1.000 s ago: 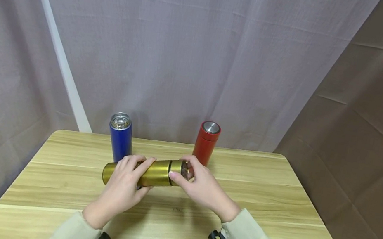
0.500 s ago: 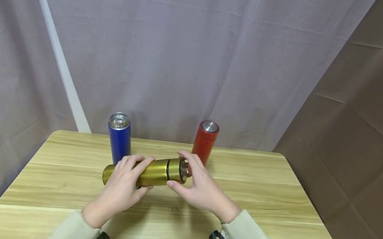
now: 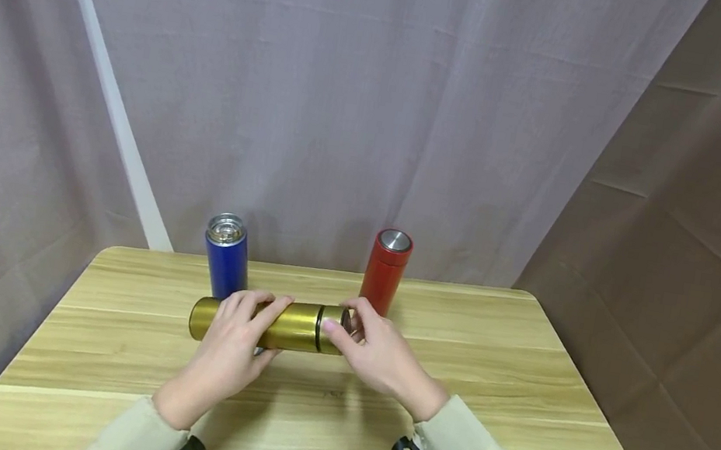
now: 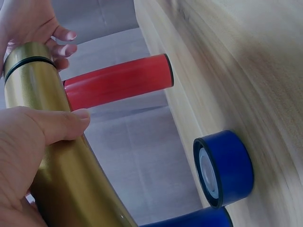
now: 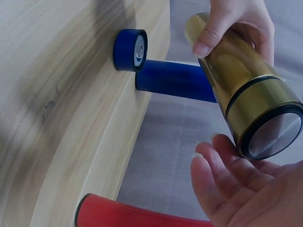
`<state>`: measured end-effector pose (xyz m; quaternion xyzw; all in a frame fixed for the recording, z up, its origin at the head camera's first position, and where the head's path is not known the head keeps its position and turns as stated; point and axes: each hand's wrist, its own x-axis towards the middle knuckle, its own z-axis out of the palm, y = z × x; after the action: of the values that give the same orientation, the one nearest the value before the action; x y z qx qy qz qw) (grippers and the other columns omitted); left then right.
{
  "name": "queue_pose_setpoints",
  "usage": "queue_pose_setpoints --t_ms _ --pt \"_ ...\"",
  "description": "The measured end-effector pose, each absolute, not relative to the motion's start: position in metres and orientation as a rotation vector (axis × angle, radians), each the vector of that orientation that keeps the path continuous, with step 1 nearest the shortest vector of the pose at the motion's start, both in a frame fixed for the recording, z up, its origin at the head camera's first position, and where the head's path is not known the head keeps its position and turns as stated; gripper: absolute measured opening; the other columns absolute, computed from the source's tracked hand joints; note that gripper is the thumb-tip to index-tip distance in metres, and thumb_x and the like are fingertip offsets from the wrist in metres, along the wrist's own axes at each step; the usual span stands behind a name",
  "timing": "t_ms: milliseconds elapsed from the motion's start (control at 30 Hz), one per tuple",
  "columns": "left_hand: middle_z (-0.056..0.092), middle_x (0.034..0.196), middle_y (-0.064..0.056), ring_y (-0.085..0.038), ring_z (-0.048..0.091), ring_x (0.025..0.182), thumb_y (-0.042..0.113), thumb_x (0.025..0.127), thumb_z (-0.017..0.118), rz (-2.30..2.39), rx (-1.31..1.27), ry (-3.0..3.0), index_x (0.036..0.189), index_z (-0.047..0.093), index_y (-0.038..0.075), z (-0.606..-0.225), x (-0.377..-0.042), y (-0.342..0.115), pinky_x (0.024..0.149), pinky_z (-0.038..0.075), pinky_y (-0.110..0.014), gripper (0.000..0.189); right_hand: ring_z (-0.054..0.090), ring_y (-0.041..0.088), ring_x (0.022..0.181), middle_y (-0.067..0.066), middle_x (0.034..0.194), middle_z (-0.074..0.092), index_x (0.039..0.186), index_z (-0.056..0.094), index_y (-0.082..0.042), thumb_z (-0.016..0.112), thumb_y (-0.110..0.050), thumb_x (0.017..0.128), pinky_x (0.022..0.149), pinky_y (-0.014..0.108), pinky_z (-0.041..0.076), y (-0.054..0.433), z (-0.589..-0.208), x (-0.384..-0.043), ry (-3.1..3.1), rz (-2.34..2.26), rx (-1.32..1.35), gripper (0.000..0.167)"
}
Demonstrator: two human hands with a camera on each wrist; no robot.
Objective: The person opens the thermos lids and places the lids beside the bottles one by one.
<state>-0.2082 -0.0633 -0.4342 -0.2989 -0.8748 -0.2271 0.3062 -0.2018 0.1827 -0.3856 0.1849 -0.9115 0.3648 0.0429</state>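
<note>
A gold thermos (image 3: 291,326) lies sideways in the air above the table, its lid end to the right. My left hand (image 3: 237,335) grips its body from above, the thumb wrapping underneath. On the lid (image 5: 258,106), set off by a black ring, my right hand (image 3: 383,350) has its thumb in front and fingers around the far side. Behind it, a blue thermos (image 3: 228,263) stands upright without a lid, its steel mouth showing. A red thermos (image 3: 386,272) with its lid on stands to the right.
A blue lid (image 4: 229,168) rests on the wooden table (image 3: 516,407), inner side up, near the blue thermos; the gold thermos and my left hand mostly hide it in the head view. Grey curtain (image 3: 352,98) hangs behind the table, brown cloth (image 3: 714,273) along the right.
My right thumb and fingers loosened from the gold lid and have closed around it again. The thermos tipped up slightly at its lid end, then came back nearly level.
</note>
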Motion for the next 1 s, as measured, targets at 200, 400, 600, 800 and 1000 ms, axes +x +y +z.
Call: queue_pose_setpoints --t_ms 200,400,600,800,1000 --pt "0.050 0.123 -0.010 -0.033 0.045 0.112 0.013 0.063 0.090 -0.617 -0.786 -2.343 0.135 0.054 0.016 -0.4345 -0.2087 -0.0642 0.099 0.034 -0.051 0.081 0.059 0.014 0.082 -0.005 0.096 0.059 0.130 0.049 -0.019 0.061 -0.056 0.088 0.067 0.028 0.052 0.1838 -0.3884 -0.2041 -2.745 1.165 0.702 0.057" --pt "0.048 0.125 -0.010 -0.032 0.044 0.113 0.015 0.064 0.090 -0.636 -0.773 -2.370 0.137 0.053 0.016 -0.4340 -0.2094 -0.0652 0.097 0.035 -0.050 0.082 0.056 0.012 0.095 -0.006 0.119 0.050 0.140 0.041 -0.021 0.071 -0.041 0.086 0.076 0.030 0.054 0.1856 -0.3883 -0.2056 -2.654 1.134 0.883 0.065" --pt "0.049 0.123 -0.010 -0.031 0.045 0.113 0.016 0.063 0.091 -0.646 -0.762 -2.368 0.136 0.053 0.017 -0.4335 -0.2109 -0.0655 0.096 0.036 -0.049 0.082 0.056 0.013 0.098 -0.005 0.125 0.047 0.143 0.036 -0.025 0.071 -0.044 0.085 0.078 0.032 0.054 0.1853 -0.3871 -0.2067 -2.659 1.155 0.867 0.071" --pt "0.049 0.123 -0.009 -0.031 0.045 0.113 0.017 0.063 0.091 -0.651 -0.767 -2.373 0.136 0.053 0.018 -0.4351 -0.2116 -0.0648 0.096 0.036 -0.049 0.082 0.057 0.014 0.099 -0.003 0.118 0.054 0.141 0.041 -0.023 0.063 -0.054 0.087 0.077 0.031 0.053 0.1846 -0.3868 -0.2062 -2.733 1.262 0.688 0.066" --pt "0.050 0.122 -0.009 -0.032 0.045 0.112 0.016 0.063 0.091 -0.641 -0.795 -2.356 0.135 0.055 0.015 -0.4367 -0.2115 -0.0635 0.100 0.033 -0.051 0.081 0.056 0.012 0.075 -0.004 0.086 0.059 0.128 0.054 -0.019 0.047 -0.062 0.093 0.068 0.033 0.047 0.1857 -0.3873 -0.2067 -2.816 1.183 0.564 0.056"
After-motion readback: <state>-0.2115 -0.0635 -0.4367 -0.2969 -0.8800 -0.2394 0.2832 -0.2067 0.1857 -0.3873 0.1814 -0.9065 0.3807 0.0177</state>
